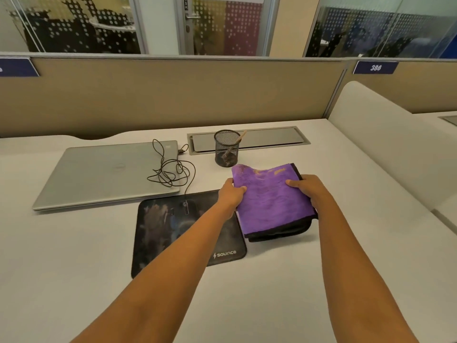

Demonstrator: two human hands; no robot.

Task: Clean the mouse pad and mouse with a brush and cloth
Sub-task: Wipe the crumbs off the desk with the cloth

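Head view showed a closed laptop lying toward the tabletop's far left. A loose cable looped over the laptop's right end. Nearer the front edge lay the dark mouse pad, smeared with pale dust. Its long axis ran roughly side to side, and its logo sat at the near right corner. The mouse rested on the pad's far part, its long axis running front to back and its cable end pointing at the far edge.

The left hand pinched the left edge of the folded purple cloth, thumb on top. The cloth was held just right of the pad. Behind it stood a mesh cup with a wooden handle in it, probably the brush. The right hand gripped the cloth's right edge, thumb on top and fingers curled beneath.

Swinging the cloth could knock the cup over, since it stood so near. Wiping the mouse could snag the slack cable and drag it.
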